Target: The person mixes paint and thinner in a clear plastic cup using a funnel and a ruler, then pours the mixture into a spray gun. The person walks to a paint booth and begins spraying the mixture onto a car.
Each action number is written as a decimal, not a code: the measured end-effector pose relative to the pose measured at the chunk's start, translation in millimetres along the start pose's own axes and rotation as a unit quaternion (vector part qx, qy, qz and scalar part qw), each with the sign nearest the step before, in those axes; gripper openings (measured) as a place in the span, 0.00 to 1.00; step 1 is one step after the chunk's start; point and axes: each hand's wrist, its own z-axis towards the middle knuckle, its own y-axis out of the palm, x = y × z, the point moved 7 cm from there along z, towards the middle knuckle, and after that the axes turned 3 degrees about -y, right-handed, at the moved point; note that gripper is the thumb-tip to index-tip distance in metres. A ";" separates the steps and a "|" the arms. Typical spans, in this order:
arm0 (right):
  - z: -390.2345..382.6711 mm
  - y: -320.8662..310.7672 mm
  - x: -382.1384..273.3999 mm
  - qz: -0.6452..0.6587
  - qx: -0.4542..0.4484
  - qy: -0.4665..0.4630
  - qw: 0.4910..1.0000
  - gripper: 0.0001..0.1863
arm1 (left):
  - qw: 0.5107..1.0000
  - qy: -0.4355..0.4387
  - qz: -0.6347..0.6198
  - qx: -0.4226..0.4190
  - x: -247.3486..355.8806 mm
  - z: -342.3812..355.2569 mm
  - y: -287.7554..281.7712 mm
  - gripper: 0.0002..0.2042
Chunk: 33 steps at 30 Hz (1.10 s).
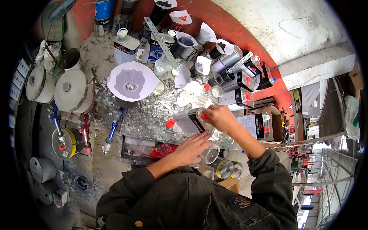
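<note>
A rectangular metal can [188, 122] with a grey and black label stands near the bench's front edge. My right hand [222, 119] is closed, its fingertips pinching a red cap [204, 115] at the can's pale neck. My left hand [191, 148] lies along the can's near side, fingers stretched out and fingertips touching it by the bottom of the label. A loose red cap [170, 123] rests on the bench left of the can. Behind the can are crumpled white wipes [191, 94].
A paint cup with a white paper strainer [130, 82] stands at left, near spray guns [111, 132] hanging at the bench edge. Several similar cans [234, 97] crowd the right. A perforated metal strip [160, 42] leans among tins behind. Lidded pots [73, 92] stand far left.
</note>
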 end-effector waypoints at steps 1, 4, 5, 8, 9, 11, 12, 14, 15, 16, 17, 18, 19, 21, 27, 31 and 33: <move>1.2 0.0 3.8 0.029 0.003 0.022 0.999 0.13 | 1.000 0.000 0.003 0.001 -1.0 -0.6 0.4 0.31; 0.2 8.0 20.2 0.096 -0.003 0.129 0.987 0.15 | 1.000 0.000 0.015 0.001 -3.5 -0.7 2.2 0.31; -2.0 15.0 26.3 0.105 -0.016 0.191 0.976 0.16 | 1.000 0.000 0.021 0.001 -3.7 -0.1 2.2 0.31; -6.1 14.9 24.6 0.128 0.011 0.201 0.971 0.18 | 1.000 0.003 0.020 0.001 -4.6 -0.1 2.9 0.31; -8.0 7.4 20.0 0.140 0.045 0.154 0.977 0.17 | 1.000 0.005 0.017 0.001 -4.9 -0.3 3.2 0.31; -11.3 -1.1 11.7 0.119 0.072 0.073 0.988 0.18 | 1.000 0.008 0.021 0.001 -5.0 -0.8 5.1 0.30; -11.0 -2.2 9.5 0.084 0.065 0.039 0.994 0.19 | 1.000 0.010 0.022 0.000 -4.7 -0.7 6.3 0.30; -8.2 4.5 15.7 0.092 0.037 0.057 0.993 0.20 | 1.000 0.007 0.002 0.004 -4.1 -1.3 0.4 0.29; -9.0 12.4 24.0 0.132 0.013 0.112 0.985 0.20 | 1.000 0.006 -0.009 0.006 -4.0 -1.1 -1.7 0.28; -12.0 20.6 30.1 0.172 -0.010 0.168 0.971 0.20 | 1.000 0.007 -0.014 0.008 -4.7 -0.9 -2.0 0.28; -12.5 25.9 30.8 0.131 -0.027 0.199 0.971 0.21 | 1.000 0.007 -0.019 0.010 -5.9 -0.5 -1.7 0.28; -11.7 31.6 29.9 0.090 -0.043 0.228 0.968 0.21 | 1.000 0.008 -0.025 0.012 -6.6 -0.3 -1.4 0.28; -12.3 34.0 31.4 0.048 -0.060 0.257 0.963 0.21 | 1.000 0.009 -0.018 0.011 -7.5 -0.1 -1.2 0.29; -6.6 13.2 19.1 0.061 0.042 0.166 0.983 0.20 | 1.000 0.010 -0.005 0.009 -8.7 -0.1 -1.6 0.29; -10.2 15.3 25.6 0.103 0.035 0.116 0.987 0.21 | 1.000 0.015 -0.005 0.008 -7.1 -0.3 -1.0 0.29; -14.2 31.3 36.9 0.056 -0.076 0.282 0.955 0.22 | 1.000 0.014 -0.001 0.010 -7.1 0.3 -4.7 0.29; -5.5 9.8 21.1 0.089 0.011 0.170 0.981 0.22 | 1.000 0.015 0.001 0.013 -6.7 0.9 -6.0 0.28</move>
